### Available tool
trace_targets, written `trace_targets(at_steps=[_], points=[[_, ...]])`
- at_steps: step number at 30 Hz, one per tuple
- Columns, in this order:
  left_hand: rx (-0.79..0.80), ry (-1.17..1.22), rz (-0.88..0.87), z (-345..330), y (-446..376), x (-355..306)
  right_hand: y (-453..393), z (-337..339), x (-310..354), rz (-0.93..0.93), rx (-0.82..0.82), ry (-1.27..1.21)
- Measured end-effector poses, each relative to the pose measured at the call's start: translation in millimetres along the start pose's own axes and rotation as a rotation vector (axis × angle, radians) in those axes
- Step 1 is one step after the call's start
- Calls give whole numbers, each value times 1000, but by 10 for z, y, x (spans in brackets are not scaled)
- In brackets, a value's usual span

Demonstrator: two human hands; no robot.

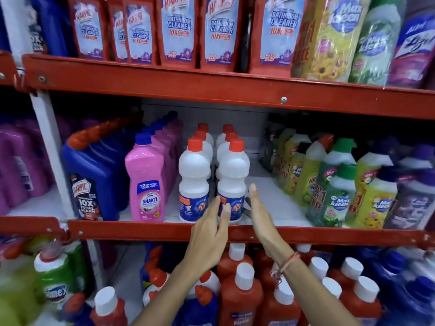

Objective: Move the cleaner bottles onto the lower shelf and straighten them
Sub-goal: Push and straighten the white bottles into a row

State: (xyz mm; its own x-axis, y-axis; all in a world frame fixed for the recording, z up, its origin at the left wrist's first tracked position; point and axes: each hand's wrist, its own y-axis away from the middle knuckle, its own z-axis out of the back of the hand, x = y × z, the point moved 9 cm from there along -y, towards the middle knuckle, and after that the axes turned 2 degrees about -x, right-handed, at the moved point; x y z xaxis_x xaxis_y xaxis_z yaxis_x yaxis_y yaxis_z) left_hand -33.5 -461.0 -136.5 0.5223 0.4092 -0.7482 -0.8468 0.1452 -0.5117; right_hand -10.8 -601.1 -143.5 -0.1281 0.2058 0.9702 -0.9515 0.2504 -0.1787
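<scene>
A: Bottles, white with red caps, in two rows on the middle shelf (270, 234). Front-left bottle (194, 182) and front-right bottle (233, 182) both upright, near the red front lip, more of the same lined up behind them.

B: Hands?

A: Left hand (209, 236) reaches up from below, fingers extended, fingertips (227, 208) at the label of the front-right bottle, touching or just short, cannot tell which. Grip loose and wide, holding nothing. Right hand (261, 217) flat, fingers straight and together, just beside the same bottle on its right side, apart from it. Grip wide, also empty. Thread band (286, 264) on the right wrist.

B: So the bottle sits between the two hands?

A: Yes, front-right bottle between them, standing on the shelf, not lifted.

B: Neighbours?

A: Pink Shakti bottle (146, 182) just left of the white rows, blue Harpic jug (94, 180) left of that. Bare shelf surface right of the white rows, then green and yellow Max Kleen bottles (339, 184). Upper shelf carries red Harpic refill pouches (177, 31). Lower shelf, below the hands, packed with red bottles with white caps (240, 295); the forearms cross in front of them.
</scene>
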Motion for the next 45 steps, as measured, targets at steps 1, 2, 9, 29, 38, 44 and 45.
trace_targets(at_steps=[1, 2, 9, 29, 38, 44, 45], points=[[24, 48, 30, -52, -16, 31, 15, -15, 12, -2, 16, -20], [46, 93, 60, -99, -38, 76, 27, -24, 16, -4, 26, -35], [29, 272, 197, -45, -155, 251, 120, -32, 13, 4, 16, 12], [-134, 232, 148, 379, -24, 374, 626, 170, 385, 332, -514, 18], [-299, 207, 232, 928, 119, 561, 477, -893, 331, 109, 15, -176], [-75, 311, 285, 783, 101, 486, 355, -915, 463, 43, 46, -168], [-49, 319, 283, 762, 82, 472, 361, -929, 460, 44, 53, -163]])
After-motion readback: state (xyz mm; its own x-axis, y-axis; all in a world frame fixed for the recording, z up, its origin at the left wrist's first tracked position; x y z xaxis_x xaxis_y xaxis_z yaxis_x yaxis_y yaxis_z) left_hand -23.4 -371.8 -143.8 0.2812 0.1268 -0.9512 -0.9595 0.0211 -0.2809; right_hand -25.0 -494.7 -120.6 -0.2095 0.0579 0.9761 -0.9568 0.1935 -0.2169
